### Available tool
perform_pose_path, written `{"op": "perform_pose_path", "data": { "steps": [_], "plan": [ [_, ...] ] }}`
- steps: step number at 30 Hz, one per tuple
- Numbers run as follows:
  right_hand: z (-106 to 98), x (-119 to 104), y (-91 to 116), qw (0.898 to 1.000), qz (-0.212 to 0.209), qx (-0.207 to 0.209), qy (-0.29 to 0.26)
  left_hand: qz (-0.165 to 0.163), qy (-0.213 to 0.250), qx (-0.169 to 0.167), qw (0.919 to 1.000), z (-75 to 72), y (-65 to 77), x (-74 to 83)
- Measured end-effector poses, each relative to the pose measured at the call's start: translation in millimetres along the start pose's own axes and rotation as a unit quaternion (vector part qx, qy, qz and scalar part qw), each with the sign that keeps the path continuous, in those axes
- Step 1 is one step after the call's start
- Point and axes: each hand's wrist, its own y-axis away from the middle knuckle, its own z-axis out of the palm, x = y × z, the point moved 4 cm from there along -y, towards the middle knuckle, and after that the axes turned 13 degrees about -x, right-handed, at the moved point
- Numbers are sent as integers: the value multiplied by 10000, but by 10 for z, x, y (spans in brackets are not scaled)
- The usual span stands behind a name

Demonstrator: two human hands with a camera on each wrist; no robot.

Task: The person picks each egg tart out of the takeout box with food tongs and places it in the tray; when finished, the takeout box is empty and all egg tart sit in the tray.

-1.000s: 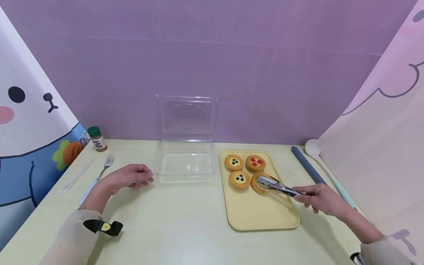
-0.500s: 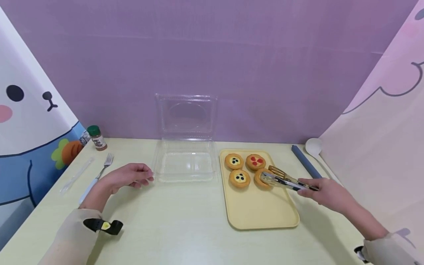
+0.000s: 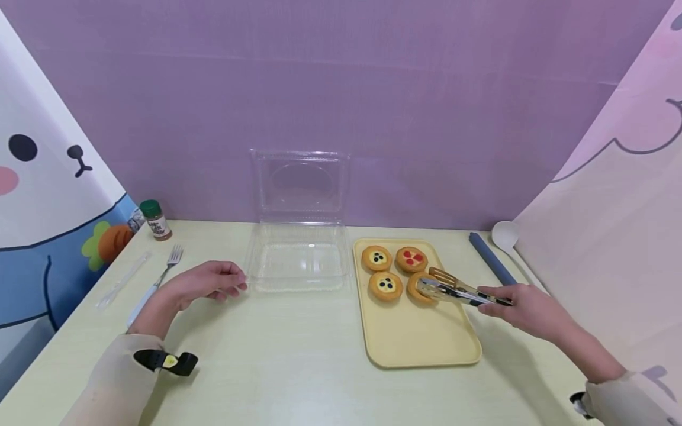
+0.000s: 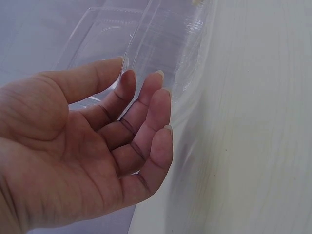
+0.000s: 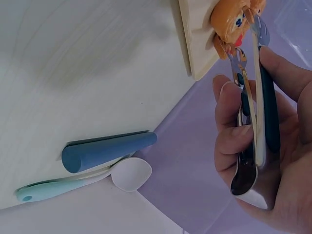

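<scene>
My right hand (image 3: 524, 310) holds a pair of metal tongs (image 5: 268, 105) by their dark grips. The tongs' ends reach over the front-right tart (image 3: 413, 289) on the yellow tray (image 3: 421, 337), one end across its top and the other by its far right side. Part of that tart is hidden under them; whether they squeeze it I cannot tell. Several tarts sit together, two with dark dots and one with red pieces (image 3: 411, 260). My left hand (image 3: 208, 281) holds nothing, its fingers loosely bent, near the left side of a clear plastic container (image 3: 298, 284) with its lid raised.
Left of my left hand lie a fork (image 3: 160, 278) and a thin clear utensil (image 3: 124, 281). A green-capped jar (image 3: 156, 222) stands behind them. Right of the tray are a blue rod (image 3: 491, 258) and a white spoon (image 3: 505, 236) with a mint handle (image 5: 48, 191).
My right hand has shifted slightly up and right. The tongs have turned so both arms show spread about the front-right tart, which has moved slightly. My left hand stays put.
</scene>
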Motion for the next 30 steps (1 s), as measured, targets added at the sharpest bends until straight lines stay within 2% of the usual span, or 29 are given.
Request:
{"op": "perform_pose_path", "data": {
  "steps": [12, 21, 30],
  "plan": [
    [28, -31, -17, 9999, -67, -82, -105, -88, -29, 28, 10000, 3, -10, -9],
    [22, -19, -21, 9998, 104, -114, -101, -80, 37, 1, 10000, 9, -20, -30],
    [-19, -21, -13, 10000, 89, -4, 29, -82, 23, 28, 10000, 11, -8, -13]
  ]
}}
